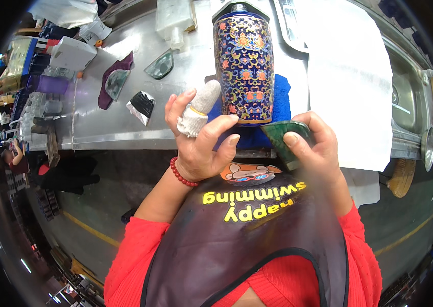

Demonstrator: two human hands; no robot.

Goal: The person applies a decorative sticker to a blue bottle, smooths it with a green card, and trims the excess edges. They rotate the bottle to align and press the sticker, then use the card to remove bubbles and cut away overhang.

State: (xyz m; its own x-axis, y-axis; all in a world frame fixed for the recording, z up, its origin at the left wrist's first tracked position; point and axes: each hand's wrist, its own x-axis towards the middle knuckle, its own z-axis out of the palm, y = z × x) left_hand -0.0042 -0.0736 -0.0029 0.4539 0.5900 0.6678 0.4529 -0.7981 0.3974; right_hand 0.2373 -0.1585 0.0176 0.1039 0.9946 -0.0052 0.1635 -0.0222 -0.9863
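A dark blue bottle [245, 69] with a colourful floral pattern lies on a blue cloth [283, 97], its neck pointing away from me. My left hand [201, 135] is beside the bottle's near end with its fingers apart. One of its fingers wears a grey-white fabric cover [207, 97], and the index fingertip is at the bottle's lower left edge; whether it presses there I cannot tell. Between the thumb and fingers of my right hand [320, 146] is a dark green half-round scraper [284, 139], its tip close to the bottle's lower right edge.
Two half-round green pieces lie on the metal table [109, 125], one [160, 65] alone, another [116, 84] on a purple cloth [123, 62]. Nearby are a black-and-white scrap [141, 107] and a clear squeeze bottle [174, 23]. White paper [349, 87] covers the right side, by a sink [405, 87].
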